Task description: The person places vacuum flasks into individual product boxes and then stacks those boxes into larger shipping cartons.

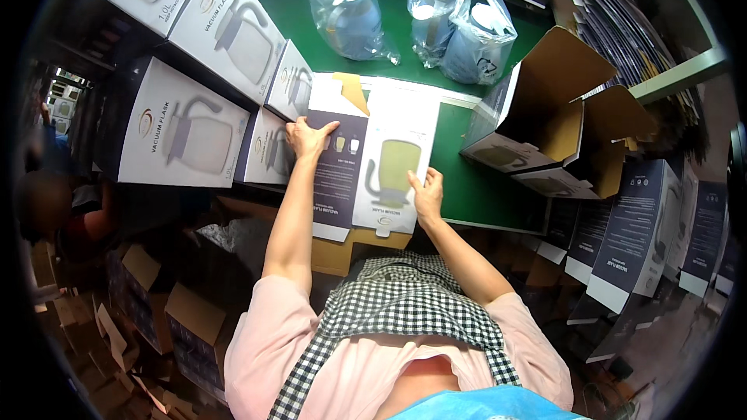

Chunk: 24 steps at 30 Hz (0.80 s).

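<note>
A flattened printed carton [398, 163] lies in front of me on the green workbench, its near flaps reaching past the bench edge. One panel is white with a picture of a jug; the other is dark with small print. My left hand [310, 138] grips the carton's left edge, thumb stretched over the dark panel. At the opposite edge, my right hand [426, 193] pinches the white panel, the thumb on top and the other fingers curled at the side. Beyond the carton stand blue flasks in clear plastic bags [350, 19], with more bagged flasks [478, 35] to the right.
Closed flask boxes [183, 136] are stacked at the left, close beside my left hand. Two opened cartons [537, 124] stand on the bench at the right. Flattened cartons [622, 31] fill a rack behind them. More cartons [634, 233] stand low at the right. A person [70, 210] is at the far left.
</note>
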Available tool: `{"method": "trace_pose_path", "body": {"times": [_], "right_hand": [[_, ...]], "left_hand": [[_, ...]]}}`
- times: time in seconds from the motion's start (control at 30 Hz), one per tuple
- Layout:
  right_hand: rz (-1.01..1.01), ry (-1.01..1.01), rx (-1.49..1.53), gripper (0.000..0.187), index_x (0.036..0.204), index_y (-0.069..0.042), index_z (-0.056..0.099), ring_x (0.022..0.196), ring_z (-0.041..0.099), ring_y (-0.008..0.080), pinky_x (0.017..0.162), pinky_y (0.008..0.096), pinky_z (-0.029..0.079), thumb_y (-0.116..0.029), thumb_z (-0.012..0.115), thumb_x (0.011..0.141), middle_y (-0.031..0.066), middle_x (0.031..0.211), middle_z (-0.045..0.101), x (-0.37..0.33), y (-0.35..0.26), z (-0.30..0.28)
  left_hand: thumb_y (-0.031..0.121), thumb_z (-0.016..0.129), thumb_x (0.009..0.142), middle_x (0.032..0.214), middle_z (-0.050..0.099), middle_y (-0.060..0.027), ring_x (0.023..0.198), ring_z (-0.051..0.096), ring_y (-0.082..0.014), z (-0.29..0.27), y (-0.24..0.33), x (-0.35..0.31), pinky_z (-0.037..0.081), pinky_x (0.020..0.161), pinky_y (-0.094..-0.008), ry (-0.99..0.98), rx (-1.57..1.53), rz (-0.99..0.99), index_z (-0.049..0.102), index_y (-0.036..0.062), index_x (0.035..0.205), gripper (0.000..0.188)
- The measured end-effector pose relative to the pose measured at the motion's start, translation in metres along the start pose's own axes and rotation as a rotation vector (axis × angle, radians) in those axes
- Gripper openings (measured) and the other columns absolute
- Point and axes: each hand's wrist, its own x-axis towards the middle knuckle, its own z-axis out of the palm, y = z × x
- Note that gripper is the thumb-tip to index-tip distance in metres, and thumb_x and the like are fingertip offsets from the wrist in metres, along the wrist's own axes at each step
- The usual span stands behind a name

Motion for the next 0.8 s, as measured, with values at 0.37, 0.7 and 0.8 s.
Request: {"method": "trace_pose_path", "body": {"times": [0.37, 0.7, 0.8], "right_hand": [[-0.161, -0.314, 0.452, 0.092, 0.146, -0.007, 0.037, 0.096, 0.057, 0.0139, 0.079, 0.0378, 0.046, -0.077, 0.048, 0.087, 0.0043, 0.113, 0.062, 0.021, -0.29, -0.061], [-0.461, -0.16, 0.394, 0.026, 0.093, 0.002, 0.061, 0.084, 0.061, 0.0187, 0.084, 0.0328, 0.044, -0.021, 0.049, 0.094, 0.0132, 0.089, 0.069, 0.002, -0.316, -0.032], [-0.536, -0.355, 0.401, 0.026, 0.09, 0.001, 0.06, 0.087, 0.063, 0.0214, 0.086, 0.0365, 0.044, -0.021, 0.045, 0.092, 0.0146, 0.089, 0.069, 0.004, -0.316, -0.055]], "left_hand": [[-0.004, 0.076, 0.08, 0.087, 0.07, -0.0098, 0.071, 0.065, -0.0167, -0.271, 0.088, -0.167, 0.051, 0.062, -0.0275, -0.031, -0.718, 0.914, 0.062, -0.0025, 0.093, 0.019], [0.036, 0.079, 0.078, 0.152, 0.033, -0.0269, 0.142, 0.033, -0.0345, -0.3, 0.156, -0.232, 0.029, 0.114, -0.0465, -1.002, -0.925, 0.686, 0.025, -0.0025, 0.152, 0.099], [0.027, 0.076, 0.082, 0.123, 0.06, -0.0297, 0.117, 0.06, -0.0309, -0.307, 0.171, -0.26, 0.044, 0.102, -0.0364, -0.716, -0.767, 0.913, 0.044, -0.0094, 0.139, 0.075]]}}
